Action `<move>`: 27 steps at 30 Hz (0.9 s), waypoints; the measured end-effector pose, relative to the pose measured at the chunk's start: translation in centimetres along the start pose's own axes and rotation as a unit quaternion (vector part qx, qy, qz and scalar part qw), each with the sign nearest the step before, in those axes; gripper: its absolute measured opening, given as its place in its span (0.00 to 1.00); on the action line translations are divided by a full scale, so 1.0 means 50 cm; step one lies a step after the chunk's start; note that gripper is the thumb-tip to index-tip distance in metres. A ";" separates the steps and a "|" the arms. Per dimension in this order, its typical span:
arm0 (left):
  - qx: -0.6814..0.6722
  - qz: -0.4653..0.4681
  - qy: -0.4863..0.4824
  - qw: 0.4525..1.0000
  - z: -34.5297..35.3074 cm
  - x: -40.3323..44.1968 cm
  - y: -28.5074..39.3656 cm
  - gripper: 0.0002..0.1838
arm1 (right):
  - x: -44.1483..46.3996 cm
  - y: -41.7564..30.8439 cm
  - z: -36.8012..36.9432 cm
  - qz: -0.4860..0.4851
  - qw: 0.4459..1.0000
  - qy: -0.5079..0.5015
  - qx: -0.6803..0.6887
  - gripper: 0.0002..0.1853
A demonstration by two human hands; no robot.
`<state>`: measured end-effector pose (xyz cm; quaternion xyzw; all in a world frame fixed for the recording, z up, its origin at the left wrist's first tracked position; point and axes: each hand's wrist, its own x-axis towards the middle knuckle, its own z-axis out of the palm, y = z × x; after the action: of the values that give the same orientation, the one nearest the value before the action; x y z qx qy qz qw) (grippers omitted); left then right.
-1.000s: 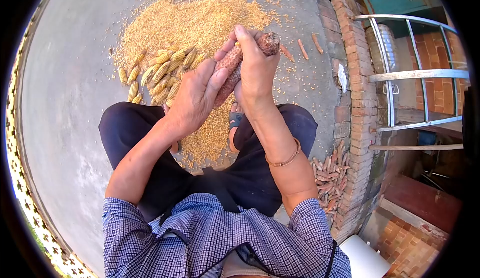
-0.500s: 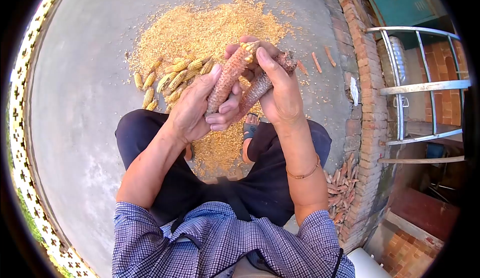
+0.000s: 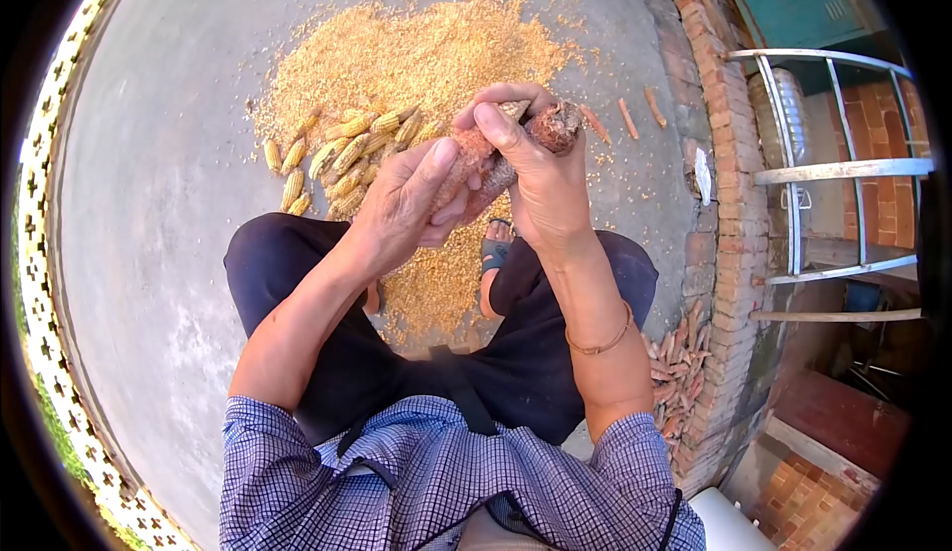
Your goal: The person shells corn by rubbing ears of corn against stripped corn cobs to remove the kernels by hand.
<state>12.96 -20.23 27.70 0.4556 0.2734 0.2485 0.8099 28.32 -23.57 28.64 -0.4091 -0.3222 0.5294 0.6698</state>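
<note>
My left hand (image 3: 395, 202) is closed around a mostly bare corn cob (image 3: 473, 148), its thumb lying along the near side. A second bare cob (image 3: 555, 128), with a dark reddish broken end, is gripped by my right hand (image 3: 545, 184). The two cobs press together between my hands, above my knees. The right thumb and fingers cover the far end of the left cob, so kernels there are hard to make out. Beyond my hands lies a heap of loose yellow kernels (image 3: 397, 60), with several unshelled corn ears (image 3: 347, 154) at its near left side.
Kernels (image 3: 431, 298) also cover the ground between my sandalled feet (image 3: 496, 248). Stripped cobs (image 3: 677, 377) are piled by the low brick edge (image 3: 739, 214) at right, and a few lie near the heap (image 3: 628, 118). A metal ladder-like frame (image 3: 843, 172) stands beyond the bricks.
The left cob has turned and slid deeper under my right thumb and fingers. The kernels seen at its tip before are now mostly covered. Both hands stay close together.
</note>
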 end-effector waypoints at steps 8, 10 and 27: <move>0.156 0.063 0.007 0.986 -0.002 0.009 -0.009 0.23 | 0.010 -0.009 -0.013 0.061 0.997 0.008 0.043 0.10; 0.012 0.013 -0.009 1.000 0.004 0.004 0.009 0.23 | 0.014 -0.016 -0.026 0.058 0.995 -0.028 0.081 0.12; 0.242 0.077 0.039 0.967 -0.006 0.010 -0.017 0.20 | -0.004 0.002 0.010 0.034 0.994 0.057 -0.086 0.10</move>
<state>13.25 -20.13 26.73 0.6474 0.3209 0.2542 0.6429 27.81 -23.65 28.75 -0.5056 -0.3141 0.4979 0.6307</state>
